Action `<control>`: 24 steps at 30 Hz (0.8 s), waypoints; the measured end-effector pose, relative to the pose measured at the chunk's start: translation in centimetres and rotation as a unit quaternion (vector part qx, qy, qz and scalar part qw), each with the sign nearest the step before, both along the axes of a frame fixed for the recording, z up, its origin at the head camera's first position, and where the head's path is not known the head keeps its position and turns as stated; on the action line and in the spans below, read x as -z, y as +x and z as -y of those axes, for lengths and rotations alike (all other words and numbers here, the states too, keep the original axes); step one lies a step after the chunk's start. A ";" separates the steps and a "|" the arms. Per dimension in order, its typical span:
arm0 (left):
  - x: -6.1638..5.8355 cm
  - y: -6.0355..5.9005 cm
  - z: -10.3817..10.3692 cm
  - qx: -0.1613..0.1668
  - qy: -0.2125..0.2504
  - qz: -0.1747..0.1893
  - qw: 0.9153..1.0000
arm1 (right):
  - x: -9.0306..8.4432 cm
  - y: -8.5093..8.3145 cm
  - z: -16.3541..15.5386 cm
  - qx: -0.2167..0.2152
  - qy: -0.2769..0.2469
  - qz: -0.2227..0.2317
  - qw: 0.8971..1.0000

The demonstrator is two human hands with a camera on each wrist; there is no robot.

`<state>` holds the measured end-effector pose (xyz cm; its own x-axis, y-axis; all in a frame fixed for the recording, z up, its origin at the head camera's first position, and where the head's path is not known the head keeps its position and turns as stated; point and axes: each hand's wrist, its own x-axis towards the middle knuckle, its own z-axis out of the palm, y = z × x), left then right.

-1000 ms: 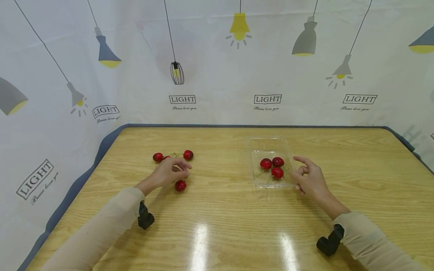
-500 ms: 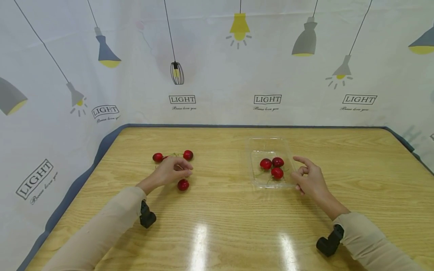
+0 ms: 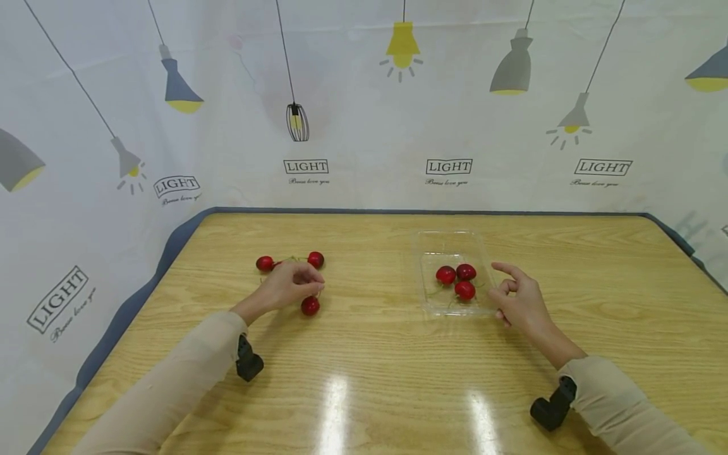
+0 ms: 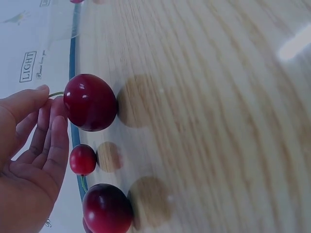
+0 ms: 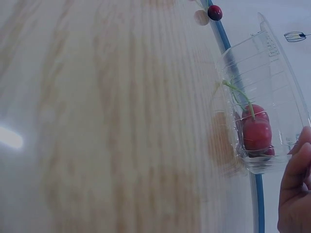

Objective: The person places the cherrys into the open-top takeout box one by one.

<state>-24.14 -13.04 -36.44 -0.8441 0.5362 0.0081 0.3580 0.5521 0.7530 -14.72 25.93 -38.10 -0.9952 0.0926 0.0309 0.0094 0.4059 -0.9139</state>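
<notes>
From my end, the head view showed me a white wall covering [image 3: 352, 82], faintly creased, behind the counter [image 3: 387, 354] and along both its sides. I saw hanging lamps printed on it: a yellow lamp [image 3: 402, 43], blue lamps [image 3: 179, 83], grey lamps [image 3: 511, 68] and one wire-cage lamp [image 3: 297, 123]. Below, I read LIGHT in boxed labels [image 3: 448, 167]. A dark blue strip [image 3: 177, 243] bordered the pale wood, and two bright glare streaks [image 3: 334, 414] shone on its near part.
</notes>
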 end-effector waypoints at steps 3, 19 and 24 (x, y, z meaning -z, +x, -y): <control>-0.2 0.0 -0.1 -0.008 -0.003 0.006 1.000 | 0.0 0.0 0.0 -0.002 0.003 -0.002 1.000; -1.5 -0.3 -0.7 -0.018 0.033 -0.016 0.999 | 0.0 -0.1 0.0 -0.002 0.008 -0.005 1.000; -1.5 -0.2 -1.1 -0.026 0.040 -0.011 0.999 | 0.1 -0.1 0.0 0.001 0.006 -0.002 1.000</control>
<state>-24.34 -11.92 -34.93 -0.8704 0.4878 0.0673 0.3463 0.5092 0.7879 -14.81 25.89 -38.17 -0.9948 0.0949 0.0367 0.0062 0.4168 -0.9090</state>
